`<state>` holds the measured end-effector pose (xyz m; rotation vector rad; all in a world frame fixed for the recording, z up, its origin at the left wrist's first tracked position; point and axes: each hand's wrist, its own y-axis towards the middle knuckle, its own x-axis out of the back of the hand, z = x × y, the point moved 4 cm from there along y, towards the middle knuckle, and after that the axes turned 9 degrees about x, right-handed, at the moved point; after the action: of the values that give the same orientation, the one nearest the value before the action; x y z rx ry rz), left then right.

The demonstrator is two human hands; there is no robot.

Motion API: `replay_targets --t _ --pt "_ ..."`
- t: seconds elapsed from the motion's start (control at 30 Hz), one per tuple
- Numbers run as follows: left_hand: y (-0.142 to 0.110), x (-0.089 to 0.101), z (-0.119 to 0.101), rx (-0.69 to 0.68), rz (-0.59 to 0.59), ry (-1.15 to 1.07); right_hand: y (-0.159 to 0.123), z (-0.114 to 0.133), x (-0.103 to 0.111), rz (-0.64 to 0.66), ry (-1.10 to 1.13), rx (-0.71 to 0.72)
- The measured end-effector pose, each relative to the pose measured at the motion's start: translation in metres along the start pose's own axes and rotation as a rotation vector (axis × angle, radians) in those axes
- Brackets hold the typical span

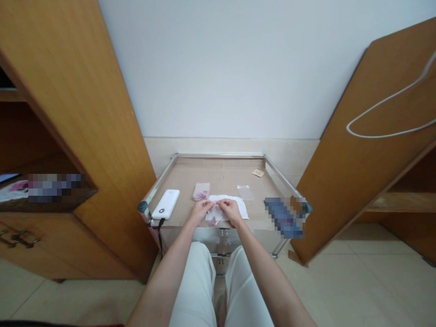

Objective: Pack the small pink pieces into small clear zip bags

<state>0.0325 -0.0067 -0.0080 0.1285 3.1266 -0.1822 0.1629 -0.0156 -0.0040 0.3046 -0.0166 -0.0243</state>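
Observation:
A small clear plastic bag (214, 214) with pink bits at its bottom hangs between my two hands. My left hand (201, 210) pinches its upper left edge, and my right hand (230, 210) pinches the upper right. Under and behind it lies a white sheet (242, 208), partly covered by my right hand. Just beyond my left hand rests another clear bag (202, 191) with pink pieces inside. To the right of the sheet a clear bag (245, 192) lies flat, with nothing visible in it. What the pink pieces are is too small to tell.
The low table (221, 169) has a cardboard-like top and a raised metal rim. A white power bank (166, 204) with a dark strap lies at left. A tan paper piece (258, 173) sits at back right, a blurred-out dark item (284, 218) at front right. Wooden cabinets (112, 136) flank the table.

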Motion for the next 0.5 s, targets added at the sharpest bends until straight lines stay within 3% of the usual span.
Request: replay_targets --t 0.23,0.5 --pt "0.0046 0.0022 0.0056 -0.044 0.014 -0.047 -0.0005 0.0037 0.0029 -0.016 -0.005 0.035" --pt "0.0037 0.0015 0.0072 0.028 0.007 -0.153 0.0014 0.0011 0.0051 -0.075 0.038 0.048"
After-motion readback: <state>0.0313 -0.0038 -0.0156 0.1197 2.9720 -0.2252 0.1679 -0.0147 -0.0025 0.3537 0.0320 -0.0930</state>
